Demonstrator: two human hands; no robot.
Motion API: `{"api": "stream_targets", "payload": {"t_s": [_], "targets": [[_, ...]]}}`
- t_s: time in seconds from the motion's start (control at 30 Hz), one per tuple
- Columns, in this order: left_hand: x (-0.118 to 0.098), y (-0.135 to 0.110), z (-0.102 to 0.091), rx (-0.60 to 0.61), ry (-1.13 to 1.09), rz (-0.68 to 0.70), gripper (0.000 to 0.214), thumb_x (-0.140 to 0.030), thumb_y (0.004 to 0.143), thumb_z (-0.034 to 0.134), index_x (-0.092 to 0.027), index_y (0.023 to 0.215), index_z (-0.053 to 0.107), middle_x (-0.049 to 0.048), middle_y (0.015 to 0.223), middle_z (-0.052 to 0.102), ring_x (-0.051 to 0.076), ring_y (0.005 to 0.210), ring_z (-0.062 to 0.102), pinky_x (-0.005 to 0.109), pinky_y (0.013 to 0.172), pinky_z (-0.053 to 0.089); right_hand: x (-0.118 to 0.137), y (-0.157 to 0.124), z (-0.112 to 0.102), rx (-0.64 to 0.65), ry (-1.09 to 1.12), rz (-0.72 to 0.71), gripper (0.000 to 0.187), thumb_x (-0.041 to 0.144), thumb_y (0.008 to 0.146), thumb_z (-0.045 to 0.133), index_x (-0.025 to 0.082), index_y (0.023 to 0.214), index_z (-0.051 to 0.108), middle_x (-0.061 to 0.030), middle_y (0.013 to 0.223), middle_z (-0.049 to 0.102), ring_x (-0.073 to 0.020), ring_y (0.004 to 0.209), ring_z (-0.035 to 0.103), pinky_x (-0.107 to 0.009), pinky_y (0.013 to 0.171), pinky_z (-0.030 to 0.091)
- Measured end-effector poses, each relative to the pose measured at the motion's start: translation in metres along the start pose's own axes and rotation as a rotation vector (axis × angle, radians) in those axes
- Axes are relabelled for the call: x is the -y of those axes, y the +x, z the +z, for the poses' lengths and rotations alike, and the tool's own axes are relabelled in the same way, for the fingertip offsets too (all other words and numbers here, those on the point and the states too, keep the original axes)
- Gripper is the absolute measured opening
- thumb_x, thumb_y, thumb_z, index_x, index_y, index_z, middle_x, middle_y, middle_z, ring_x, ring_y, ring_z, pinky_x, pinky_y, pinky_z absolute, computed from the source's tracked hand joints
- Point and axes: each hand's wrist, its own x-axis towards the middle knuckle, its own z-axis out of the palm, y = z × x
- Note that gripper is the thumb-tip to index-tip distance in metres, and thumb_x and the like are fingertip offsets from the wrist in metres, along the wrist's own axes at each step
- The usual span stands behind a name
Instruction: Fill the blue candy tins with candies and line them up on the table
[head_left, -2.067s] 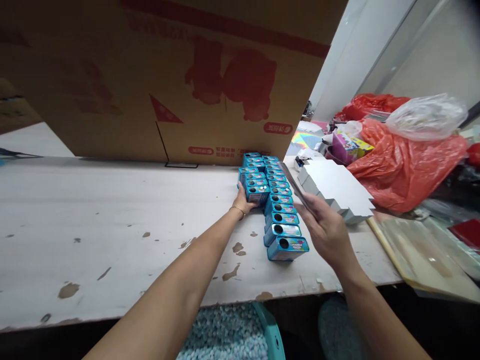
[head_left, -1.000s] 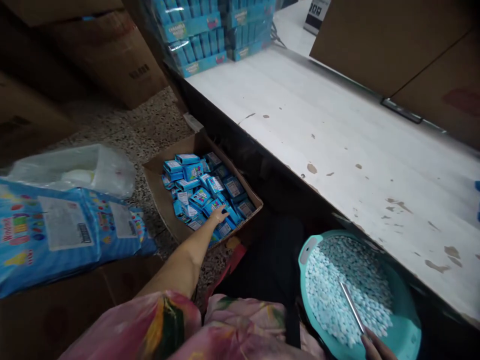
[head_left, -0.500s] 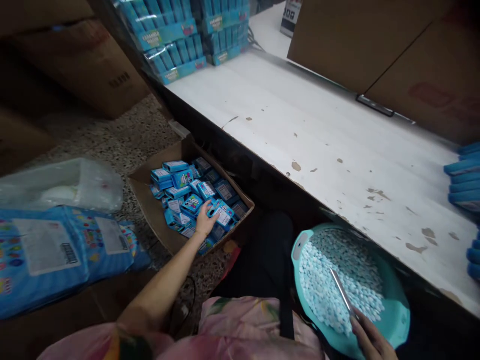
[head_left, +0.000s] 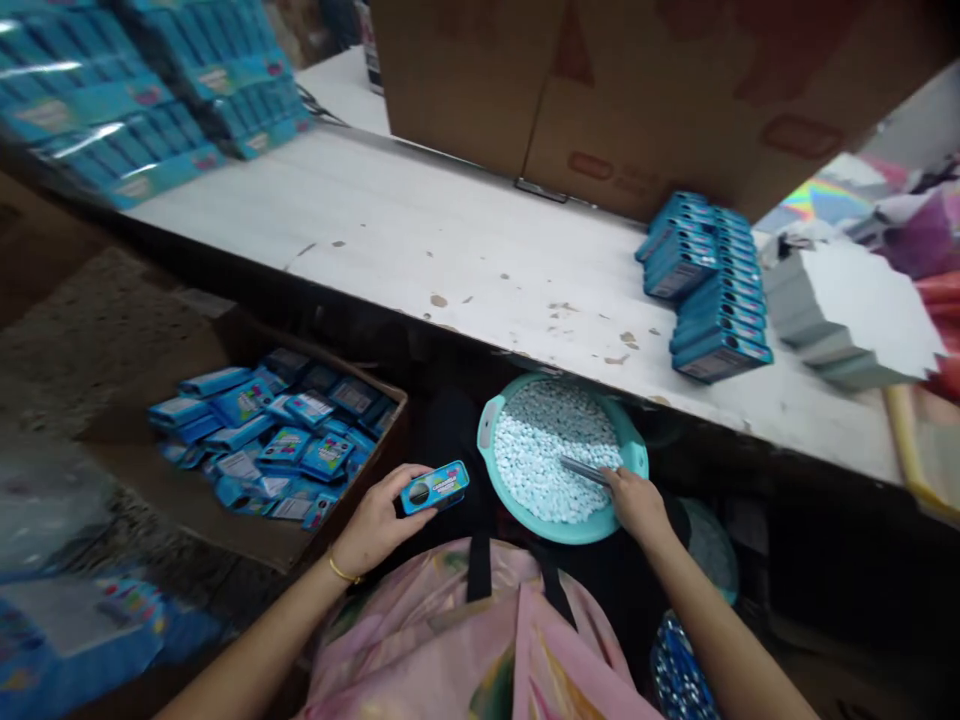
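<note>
Two bare hands: both busy near the lower middle of the frame, neither one released.
Left hand [head_left: 379,526]: grasping a small blue CARAMELO tin [head_left: 441,487], fingers along both long sides at its left end.
CARAMELO tin: held up just left of the basin and apart from it, printed face up, tipped a bit. Dark round spot at the hand end, honestly can't tell if it's an opening.
Right hand [head_left: 636,502]: clenched around a narrow metal tool [head_left: 583,469] at the basin's right side. Can't tell whether the knuckles touch the rim.
Metal tool: slants up and left over the candies, tip shape too blurry to call.
Teal basin [head_left: 489,437]: right of center, full of pale blue candies [head_left: 536,455], upper part in shadow.
Cardboard box [head_left: 255,545]: lower left of the frame, heaped with loose blue tins [head_left: 281,445] lying every which way.
White table [head_left: 420,235]: runs from upper left to the right side, paint chipped in spots.
Tins on the table [head_left: 724,335]: upper right, two rows side by side, right one longer.
White cardboard stack [head_left: 870,300]: just right of those rows.
Wrapped display trays [head_left: 161,170]: upper left, full of blue packs.
Big brown carton [head_left: 480,85]: across the top.
</note>
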Motion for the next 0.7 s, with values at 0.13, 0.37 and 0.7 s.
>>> {"api": "stream_targets", "payload": {"t_s": [0.13,0.37,0.7], "targets": [[0.001,0.006,0.015,-0.062,-0.071,-0.102,0.039,-0.036,0.068,0.061,-0.024,0.104,0.053,0.0022,0.095,0.063,0.020,0.084,0.059,0.035,0.077,0.049,0.036,0.024,0.017,0.058,0.250,0.023,0.034,0.018,0.082,0.041,0.018,0.115,0.052,-0.0104,0.107,0.059,-0.0220,0.098,0.054,-0.033,0.084,0.038],[-0.020,0.049,0.035,-0.099,-0.137,-0.053,0.041,-0.037,0.068,0.062,-0.020,0.105,0.053,0.0022,0.093,0.063,0.018,0.084,0.059,0.033,0.079,0.048,0.078,0.062,0.038,0.012,0.562,-0.033,0.036,0.021,0.082,0.044,0.018,0.117,0.050,-0.0051,0.117,0.056,-0.0158,0.104,0.051,-0.026,0.087,0.038],[-0.039,0.114,0.090,-0.056,-0.018,0.153,0.042,-0.037,0.068,0.061,-0.017,0.105,0.054,0.0023,0.092,0.063,0.018,0.082,0.058,0.031,0.078,0.046,0.003,-0.001,-0.052,-0.151,0.767,-0.130,0.033,0.027,0.079,0.050,0.019,0.110,0.056,-0.0053,0.108,0.060,-0.0190,0.099,0.054,-0.031,0.086,0.040]]}}
